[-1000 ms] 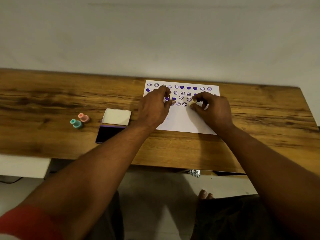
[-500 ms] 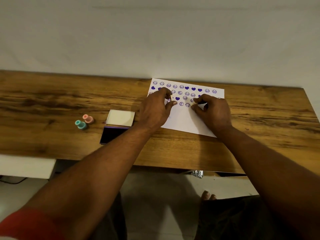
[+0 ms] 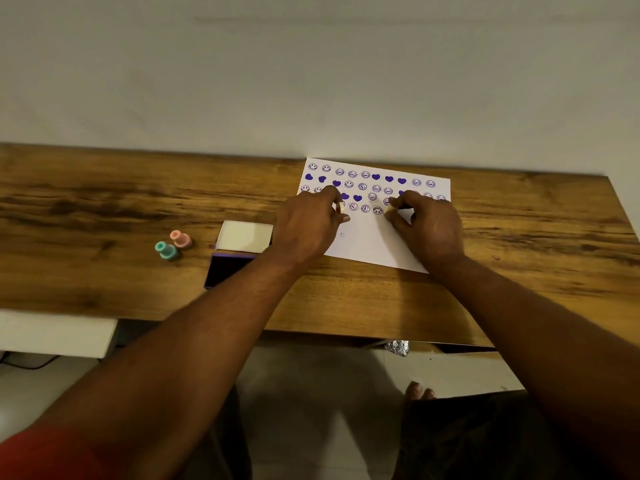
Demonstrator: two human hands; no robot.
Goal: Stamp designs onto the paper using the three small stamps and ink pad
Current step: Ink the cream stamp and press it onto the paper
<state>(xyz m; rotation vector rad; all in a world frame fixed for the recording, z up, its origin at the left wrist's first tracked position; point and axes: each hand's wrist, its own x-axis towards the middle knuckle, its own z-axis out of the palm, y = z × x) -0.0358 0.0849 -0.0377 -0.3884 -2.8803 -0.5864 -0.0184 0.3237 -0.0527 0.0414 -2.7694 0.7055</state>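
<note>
Since half a second ago both hands sit in much the same place on the sheet, and the right fingertips, which then covered the cream stamp (image 3: 389, 208), now show its pale end again, as they did a second ago; the left hand (image 3: 308, 230) stays planted on the left part of the paper (image 3: 370, 244), fingers curled, with a small pale thing pinched at its fingertips that is too small to name; the right hand (image 3: 427, 230) grips the cream stamp between thumb and forefinger, its lower end down against the paper just right of the nearest row of printed faces; whether it presses or only touches I cannot tell.

Rows of purple smiley faces and hearts fill the far half of the paper, and the near half is bare white apart from a faint bluish smudge close to the left hand; the sheet lies slightly askew on the wooden table (image 3: 104, 202), its far edge close to the wall.

Left of the paper, the ink pad (image 3: 225, 271) lies open, its dark pad nearer the table's front edge and its white lid (image 3: 246, 235) hinged back behind it; the left forearm crosses its right corner; further left, well apart from the hands, the pink stamp (image 3: 180, 239) and the teal stamp (image 3: 166, 251) stand upright, just beside each other.
</note>
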